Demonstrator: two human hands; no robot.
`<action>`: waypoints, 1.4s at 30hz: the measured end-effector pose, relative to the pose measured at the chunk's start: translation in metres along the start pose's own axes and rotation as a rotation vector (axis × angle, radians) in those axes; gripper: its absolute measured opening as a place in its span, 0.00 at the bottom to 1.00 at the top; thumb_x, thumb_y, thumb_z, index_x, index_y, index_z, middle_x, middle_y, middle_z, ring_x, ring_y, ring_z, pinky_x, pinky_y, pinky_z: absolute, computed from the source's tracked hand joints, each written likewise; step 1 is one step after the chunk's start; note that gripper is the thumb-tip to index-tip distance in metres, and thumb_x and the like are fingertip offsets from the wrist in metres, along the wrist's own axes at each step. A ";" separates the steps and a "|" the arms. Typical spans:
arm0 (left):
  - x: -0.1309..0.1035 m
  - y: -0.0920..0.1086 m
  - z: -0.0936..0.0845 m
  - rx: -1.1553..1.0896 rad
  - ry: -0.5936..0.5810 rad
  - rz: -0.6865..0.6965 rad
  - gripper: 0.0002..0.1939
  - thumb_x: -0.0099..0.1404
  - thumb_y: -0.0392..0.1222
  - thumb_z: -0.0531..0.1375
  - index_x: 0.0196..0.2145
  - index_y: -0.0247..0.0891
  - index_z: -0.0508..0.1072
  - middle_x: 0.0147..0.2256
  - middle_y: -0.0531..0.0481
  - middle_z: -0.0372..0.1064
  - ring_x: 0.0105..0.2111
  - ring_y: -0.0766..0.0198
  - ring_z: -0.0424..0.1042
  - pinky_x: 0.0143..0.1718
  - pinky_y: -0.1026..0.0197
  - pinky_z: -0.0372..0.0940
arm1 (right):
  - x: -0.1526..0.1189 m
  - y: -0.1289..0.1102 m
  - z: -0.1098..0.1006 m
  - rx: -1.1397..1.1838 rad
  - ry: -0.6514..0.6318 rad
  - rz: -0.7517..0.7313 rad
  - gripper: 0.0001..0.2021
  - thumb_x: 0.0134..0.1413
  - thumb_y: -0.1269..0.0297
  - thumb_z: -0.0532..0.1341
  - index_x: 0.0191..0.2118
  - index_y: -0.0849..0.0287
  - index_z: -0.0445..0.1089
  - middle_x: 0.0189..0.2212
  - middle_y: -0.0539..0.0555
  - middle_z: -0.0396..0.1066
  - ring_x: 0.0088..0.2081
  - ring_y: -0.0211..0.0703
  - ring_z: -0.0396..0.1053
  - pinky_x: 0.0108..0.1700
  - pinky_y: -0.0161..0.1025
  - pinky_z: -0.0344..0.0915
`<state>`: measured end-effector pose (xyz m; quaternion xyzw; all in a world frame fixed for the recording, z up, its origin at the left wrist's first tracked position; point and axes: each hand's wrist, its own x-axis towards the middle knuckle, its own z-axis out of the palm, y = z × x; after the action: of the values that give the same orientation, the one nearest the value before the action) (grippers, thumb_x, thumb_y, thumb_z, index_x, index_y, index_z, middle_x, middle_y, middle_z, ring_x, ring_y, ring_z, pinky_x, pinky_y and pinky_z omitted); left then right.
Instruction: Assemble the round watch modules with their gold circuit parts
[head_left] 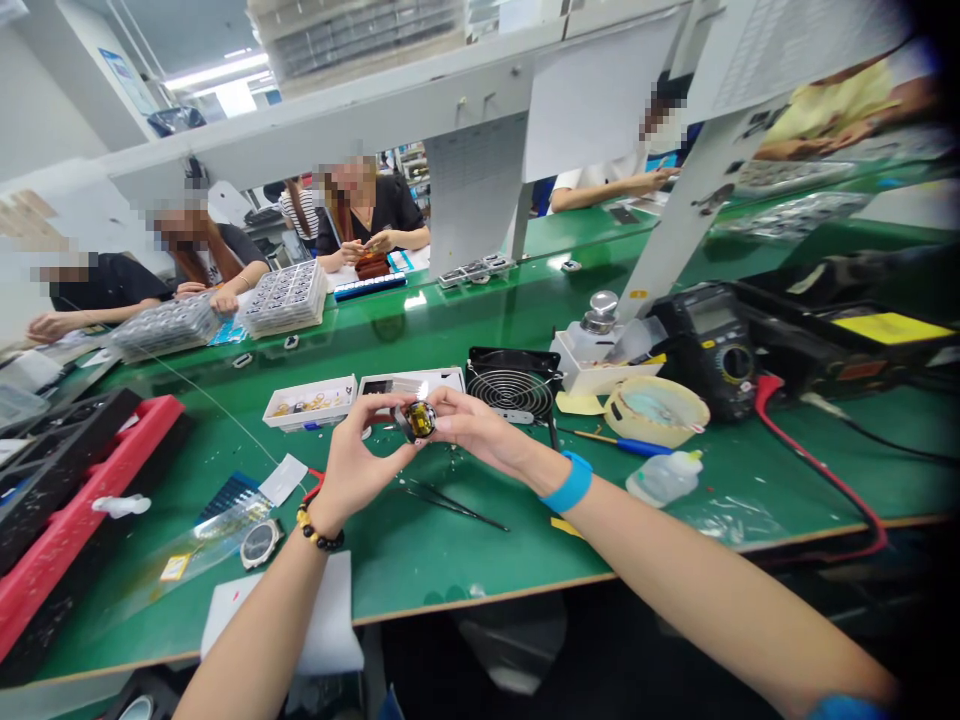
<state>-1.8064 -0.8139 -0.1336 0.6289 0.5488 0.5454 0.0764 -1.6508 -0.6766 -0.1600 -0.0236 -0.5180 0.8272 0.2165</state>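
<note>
Between my two hands, above the green bench, is a small round watch case (420, 420) with a yellow, coil-like part showing inside. My left hand (364, 450) closes its thumb and fingers on the case's left side. On the other side, the fingertips of my right hand (472, 425) pinch the rim. A pair of dark tweezers (457, 503) lies on the bench just below my hands. Another watch (260, 543) rests to the left of my left wrist, beside a clear plastic film (214, 550).
Behind my hands stand a parts tray (309, 402) and a black fan (513, 384). To the right are a cream dish (656, 412), a plastic bottle (664, 478), a screwdriver (637, 446) and a multimeter (712, 345). A red-and-black rack (97, 480) occupies the left. Several people work across the bench.
</note>
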 end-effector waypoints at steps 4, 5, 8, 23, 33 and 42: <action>-0.001 -0.002 0.001 0.064 -0.025 0.060 0.21 0.63 0.37 0.70 0.51 0.42 0.72 0.53 0.42 0.75 0.53 0.54 0.75 0.52 0.53 0.72 | 0.000 -0.003 -0.001 0.029 0.011 0.028 0.20 0.50 0.56 0.72 0.43 0.59 0.68 0.40 0.54 0.79 0.39 0.42 0.79 0.49 0.41 0.73; -0.001 -0.002 0.001 0.076 -0.029 0.073 0.20 0.63 0.36 0.70 0.51 0.42 0.71 0.53 0.43 0.75 0.53 0.54 0.75 0.52 0.53 0.72 | 0.000 -0.004 -0.001 0.026 0.013 0.032 0.20 0.50 0.56 0.72 0.43 0.59 0.67 0.39 0.54 0.79 0.39 0.42 0.79 0.49 0.41 0.74; -0.002 -0.001 0.001 0.081 -0.028 0.081 0.21 0.63 0.35 0.70 0.52 0.43 0.71 0.53 0.44 0.75 0.54 0.56 0.75 0.52 0.55 0.71 | 0.000 -0.007 -0.002 0.019 0.002 0.038 0.19 0.49 0.57 0.73 0.42 0.59 0.68 0.39 0.53 0.79 0.39 0.42 0.79 0.48 0.40 0.74; -0.001 0.004 0.003 0.104 -0.052 0.081 0.20 0.64 0.37 0.70 0.51 0.42 0.71 0.53 0.43 0.75 0.53 0.54 0.75 0.51 0.53 0.72 | 0.001 -0.005 -0.006 0.030 -0.011 0.037 0.17 0.49 0.56 0.72 0.38 0.60 0.69 0.35 0.52 0.77 0.35 0.39 0.78 0.43 0.36 0.75; -0.002 0.005 0.002 0.135 -0.049 0.150 0.19 0.63 0.35 0.69 0.50 0.43 0.71 0.52 0.43 0.76 0.51 0.54 0.76 0.50 0.53 0.73 | 0.000 -0.007 -0.004 0.022 -0.009 0.036 0.17 0.49 0.57 0.74 0.38 0.60 0.70 0.34 0.51 0.75 0.35 0.38 0.76 0.43 0.36 0.75; -0.002 0.004 0.000 0.173 -0.039 0.218 0.20 0.62 0.32 0.69 0.50 0.43 0.71 0.51 0.45 0.76 0.52 0.56 0.76 0.50 0.53 0.73 | -0.001 -0.009 -0.002 0.027 -0.011 0.030 0.17 0.47 0.57 0.75 0.36 0.59 0.70 0.34 0.50 0.74 0.35 0.38 0.76 0.42 0.37 0.75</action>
<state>-1.8035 -0.8166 -0.1321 0.6995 0.5206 0.4889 -0.0271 -1.6464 -0.6717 -0.1536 -0.0241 -0.5074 0.8375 0.2014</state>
